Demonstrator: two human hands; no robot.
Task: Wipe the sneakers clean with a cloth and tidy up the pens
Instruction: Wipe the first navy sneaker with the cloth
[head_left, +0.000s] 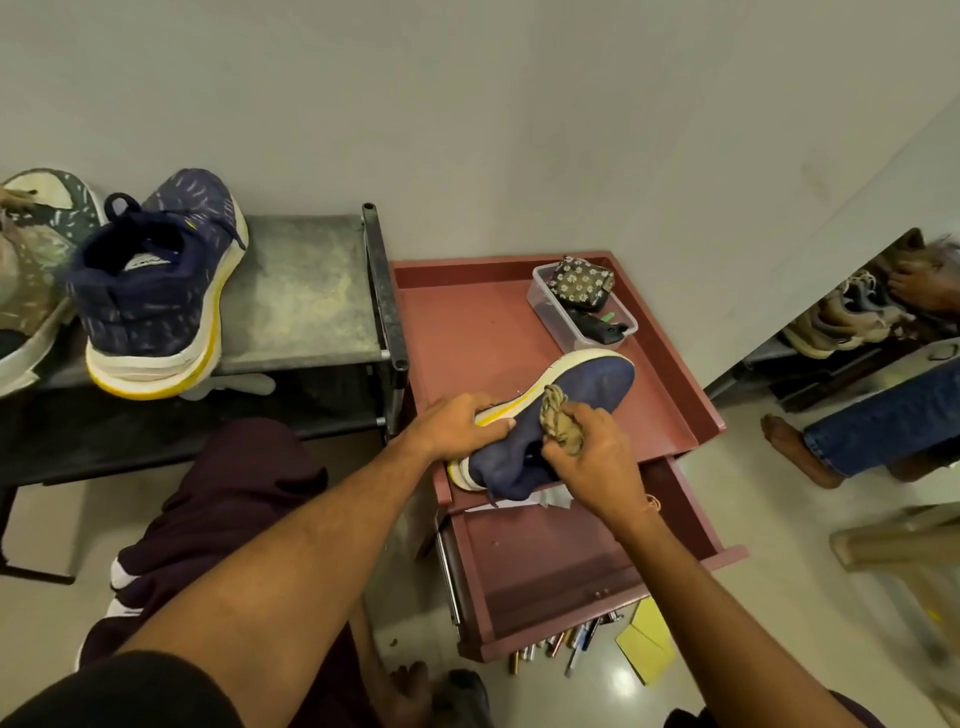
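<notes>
A navy sneaker (587, 395) with a white and yellow sole lies on its side on the reddish cabinet top (467, 322). My left hand (457, 423) grips its sole near the heel. My right hand (587, 457) holds a bunched tan cloth (558, 418) against the shoe's upper. The matching navy sneaker (156, 291) stands on the dark shoe rack (306, 291) at the left. Several pens (566, 642) lie on the floor below the open drawer (550, 561).
A clear plastic box (558, 317) with a floral pouch and small items sits at the cabinet's back. Another worn shoe (26, 270) is at the far left. Yellow paper (647, 644) lies by the pens. A mirror (862, 332) at the right reflects shoes and a leg.
</notes>
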